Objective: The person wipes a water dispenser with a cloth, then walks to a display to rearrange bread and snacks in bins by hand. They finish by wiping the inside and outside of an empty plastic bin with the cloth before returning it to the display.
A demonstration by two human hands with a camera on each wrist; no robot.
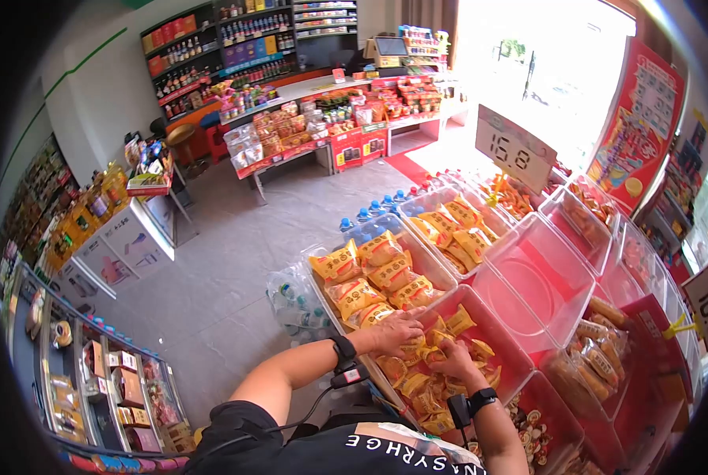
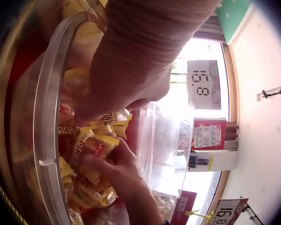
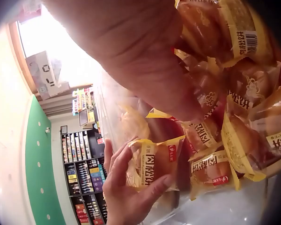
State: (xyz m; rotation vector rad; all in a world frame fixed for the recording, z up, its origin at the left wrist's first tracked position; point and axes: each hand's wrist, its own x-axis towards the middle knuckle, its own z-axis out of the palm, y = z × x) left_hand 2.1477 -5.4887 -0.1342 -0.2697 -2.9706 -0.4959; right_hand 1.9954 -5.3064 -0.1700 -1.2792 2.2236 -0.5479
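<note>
Small yellow-edged pastry packets (image 1: 417, 388) fill a red-lined clear bin, and both hands are in it. The left hand (image 1: 393, 332) is at the bin's far left edge; in the right wrist view it (image 3: 126, 192) holds a packet (image 3: 154, 164) between thumb and fingers. To its right, the right hand (image 1: 454, 360) reaches down among the packets. The left wrist view shows the right hand (image 2: 129, 176) with its thumb over a packet (image 2: 96, 150) and its fingers behind it. Its fingertips are partly hidden in the right wrist view.
Bins of larger yellow packs (image 1: 354, 297) stand beyond the hands. An empty-looking clear bin (image 1: 536, 285) and bagged long breads (image 1: 595, 356) are at the right. Price signs (image 1: 516, 150) rise above the bins. Bottles (image 1: 298, 309) stand left of them; a shelf (image 1: 112, 380) is at lower left.
</note>
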